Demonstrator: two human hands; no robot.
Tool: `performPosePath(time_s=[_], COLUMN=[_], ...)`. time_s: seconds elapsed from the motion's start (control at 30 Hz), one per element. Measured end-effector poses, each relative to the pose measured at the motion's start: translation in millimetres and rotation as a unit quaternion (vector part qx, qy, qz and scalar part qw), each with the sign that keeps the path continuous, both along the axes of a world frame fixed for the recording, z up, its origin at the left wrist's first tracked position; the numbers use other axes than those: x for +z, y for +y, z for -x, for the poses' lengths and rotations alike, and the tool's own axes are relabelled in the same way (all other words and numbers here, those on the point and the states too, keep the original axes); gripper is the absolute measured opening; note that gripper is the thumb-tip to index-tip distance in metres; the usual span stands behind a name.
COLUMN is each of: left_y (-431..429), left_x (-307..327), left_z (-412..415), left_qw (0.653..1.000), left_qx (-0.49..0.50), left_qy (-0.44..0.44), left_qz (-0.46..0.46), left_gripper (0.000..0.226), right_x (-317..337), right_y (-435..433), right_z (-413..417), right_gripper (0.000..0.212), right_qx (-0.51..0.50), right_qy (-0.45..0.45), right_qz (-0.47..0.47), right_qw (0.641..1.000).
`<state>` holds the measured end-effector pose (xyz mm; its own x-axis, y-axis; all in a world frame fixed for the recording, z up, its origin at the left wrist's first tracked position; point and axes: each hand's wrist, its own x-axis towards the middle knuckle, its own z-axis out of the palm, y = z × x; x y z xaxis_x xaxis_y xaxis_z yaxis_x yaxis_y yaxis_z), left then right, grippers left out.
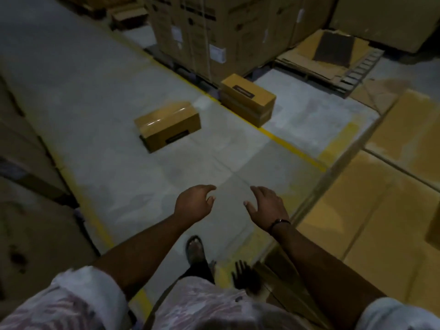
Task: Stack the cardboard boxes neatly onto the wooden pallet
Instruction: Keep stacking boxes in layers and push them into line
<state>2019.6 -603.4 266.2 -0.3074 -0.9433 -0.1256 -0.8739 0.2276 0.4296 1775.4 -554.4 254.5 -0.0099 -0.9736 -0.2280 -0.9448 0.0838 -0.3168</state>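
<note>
Currently on the aisle. Left hand [192, 206] and right hand [266, 206]: both held out low at mid-frame, palms turned toward each other, grip apart, fingers loosely curled, holding nothing; judged a ready pose for taking a box by its two ends. Near box [166, 126]: taped shut, lying flat on the floor [107, 115] at centre frame, askew to the yellow line [292, 148], well apart from both hands; all sides stand free, so either end can be reached. Far box [247, 100]: above and right of the first, on or just beside the yellow line, its back close to the tall cartons [202, 32] at top centre; judged tighter behind, so best approached from the front. Pallet [357, 70]: upper right, slatted edge showing under flat cardboard [309, 53]; whether this is the pallet meant cannot be told. Box tops [381, 186]: a broad level layer along the right edge, its border running diagonally beside the right arm; what carries it is hidden. Left cartons [23, 151]: close the aisle on that side. Open room: bare floor from the foot [194, 248] up to the near box, nothing between. Neither loose box is on a pallet yet; step judged as the approach to the near box.
</note>
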Motion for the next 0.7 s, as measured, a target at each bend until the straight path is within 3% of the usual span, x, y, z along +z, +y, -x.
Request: performPosePath(time_s=[0.37,0.7], left_y=[-158.8,-371.8], left_x=[-31.8,-5.4], left_z=[-136.8,-267.2], left_qw=[0.986,0.982], left_qx=[0.138,0.162], left_qy=[-0.018,-0.056], left_qz=[-0.095,-0.084], left_gripper=[0.041,0.040], right_x=[-33.1,-30.8], right_y=[-222.9,-433.0], right_z=[-124.3,-260.3], right_gripper=[0.064,0.063], right_qx=[0.066,-0.059], right_qy=[0.003,-0.163], right_qz=[-0.074,-0.070], right_qw=[0.995,0.982])
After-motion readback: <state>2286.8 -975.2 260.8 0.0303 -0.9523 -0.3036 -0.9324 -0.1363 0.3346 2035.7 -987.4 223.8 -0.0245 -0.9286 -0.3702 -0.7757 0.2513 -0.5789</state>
